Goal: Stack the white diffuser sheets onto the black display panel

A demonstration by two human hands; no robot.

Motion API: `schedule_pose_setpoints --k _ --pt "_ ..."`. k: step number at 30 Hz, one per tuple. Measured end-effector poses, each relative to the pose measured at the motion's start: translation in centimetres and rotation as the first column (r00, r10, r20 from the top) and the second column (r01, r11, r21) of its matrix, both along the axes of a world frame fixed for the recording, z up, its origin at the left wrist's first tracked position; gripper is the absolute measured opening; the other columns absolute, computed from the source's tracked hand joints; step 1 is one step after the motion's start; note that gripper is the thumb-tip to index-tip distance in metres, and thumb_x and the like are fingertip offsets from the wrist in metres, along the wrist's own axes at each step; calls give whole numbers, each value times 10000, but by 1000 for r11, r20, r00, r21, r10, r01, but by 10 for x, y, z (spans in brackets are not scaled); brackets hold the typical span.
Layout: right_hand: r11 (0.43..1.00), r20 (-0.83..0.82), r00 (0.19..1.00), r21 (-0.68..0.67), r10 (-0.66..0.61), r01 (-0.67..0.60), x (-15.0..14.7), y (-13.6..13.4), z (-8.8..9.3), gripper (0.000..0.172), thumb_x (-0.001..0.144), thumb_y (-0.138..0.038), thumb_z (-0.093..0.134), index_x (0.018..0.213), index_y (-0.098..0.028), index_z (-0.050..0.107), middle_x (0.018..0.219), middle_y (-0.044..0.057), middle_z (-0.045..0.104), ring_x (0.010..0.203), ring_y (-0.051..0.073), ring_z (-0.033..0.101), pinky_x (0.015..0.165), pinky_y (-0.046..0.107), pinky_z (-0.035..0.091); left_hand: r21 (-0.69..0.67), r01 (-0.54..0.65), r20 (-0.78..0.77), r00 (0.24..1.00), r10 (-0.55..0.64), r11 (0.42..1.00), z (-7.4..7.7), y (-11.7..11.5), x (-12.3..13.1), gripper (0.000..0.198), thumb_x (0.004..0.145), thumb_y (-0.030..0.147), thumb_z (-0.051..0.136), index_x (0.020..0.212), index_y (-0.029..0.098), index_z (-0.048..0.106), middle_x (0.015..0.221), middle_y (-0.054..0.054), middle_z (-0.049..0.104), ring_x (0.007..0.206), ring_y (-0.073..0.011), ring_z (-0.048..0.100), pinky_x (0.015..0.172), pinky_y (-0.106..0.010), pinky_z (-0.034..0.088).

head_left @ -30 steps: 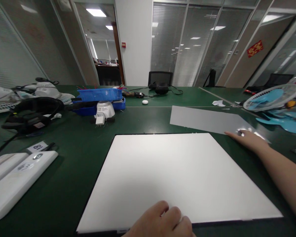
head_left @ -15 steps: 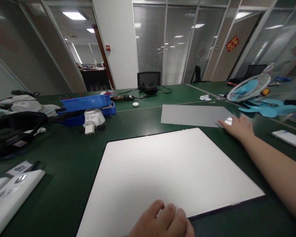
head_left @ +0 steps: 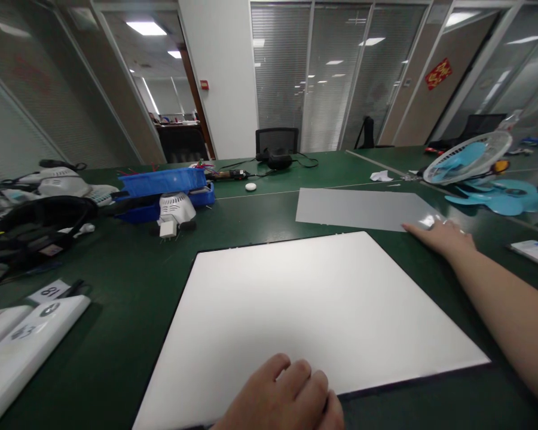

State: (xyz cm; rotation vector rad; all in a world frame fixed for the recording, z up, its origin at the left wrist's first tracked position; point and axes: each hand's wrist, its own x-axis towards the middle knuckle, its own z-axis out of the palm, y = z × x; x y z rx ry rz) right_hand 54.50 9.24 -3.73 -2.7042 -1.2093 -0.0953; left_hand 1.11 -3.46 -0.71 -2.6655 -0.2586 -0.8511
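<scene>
A large white panel (head_left: pixel 296 298) with a thin black border lies flat on the table in front of me. Over its near edge is my left hand (head_left: pixel 287 394), its fingers curled; what is under them is hidden. Beyond the panel lies a thin grey sheet (head_left: pixel 354 209). My right hand (head_left: pixel 443 239) is at the sheet's near right corner, thumb stretched left along its edge and fingers bent over it. The sheet shines and bends slightly beside these fingers, which appear closed on the corner.
Blue trays (head_left: pixel 164 182) and a white vented housing (head_left: pixel 177 209) stand at the back left, near a black headband-like object (head_left: pixel 45 224). White slabs (head_left: pixel 36 334) lie at left. Light-blue fan blades (head_left: pixel 506 197) and a round fan grille (head_left: pixel 470 158) are at right, with crumpled paper (head_left: pixel 380 176).
The view has turned a little to the left. My left hand has shifted slightly left along the panel's near edge. My right hand stays at the grey sheet's corner.
</scene>
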Motion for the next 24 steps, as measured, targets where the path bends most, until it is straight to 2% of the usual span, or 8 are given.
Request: schedule_pose_setpoints --k 2,6,9,15,20,24 --pt "1000 -7 1000 -6 -26 26 0 1 0 1183 733 -959 257 1415 -22 490 1450 346 438 1355 484 403 1071 659 334 11 0 6 1000 0 1000 0 0 0 106 889 88 596 938 182 590 750 29 605 627 -122 550 535 -269 383" --pt "998 -20 998 -45 -51 50 0 4 2 1050 752 -938 296 1293 -89 596 1362 291 550 1275 446 506 1029 639 391 15 13 -21 1000 -13 1000 1 1 0 67 913 124 602 943 183 607 794 32 640 636 -114 581 539 -258 421" --pt "997 -17 998 -52 -56 55 0 5 3 1004 773 -923 292 1267 -109 608 1348 268 569 1258 434 523 1027 643 389 18 20 -13 1000 -20 1000 1 0 -1 79 913 125 609 960 186 623 855 29 676 671 -116 615 571 -254 467" --pt "997 -9 998 -53 -64 63 -5 2 6 1043 763 -941 276 1305 -105 587 1377 279 541 1281 445 498 1019 617 407 69 -31 35 999 29 997 1 0 -2 97 967 182 576 1008 182 663 1026 -18 746 916 -170 706 762 -290 559" --pt "996 -27 998 -65 -64 62 -7 2 10 1033 757 -946 287 1238 -96 625 1322 290 571 1224 458 539 961 597 454 50 -44 51 998 42 998 -1 0 -3 137 987 170 535 993 186 671 993 -7 766 896 -171 726 717 -284 573" --pt "997 -46 997 -61 -55 52 -11 2 15 1005 771 -917 354 1270 -81 607 1334 303 567 1228 451 546 978 557 457 49 -38 55 998 35 998 -2 0 -3 163 1003 168 511 1005 197 671 979 5 770 873 -168 727 711 -289 574"
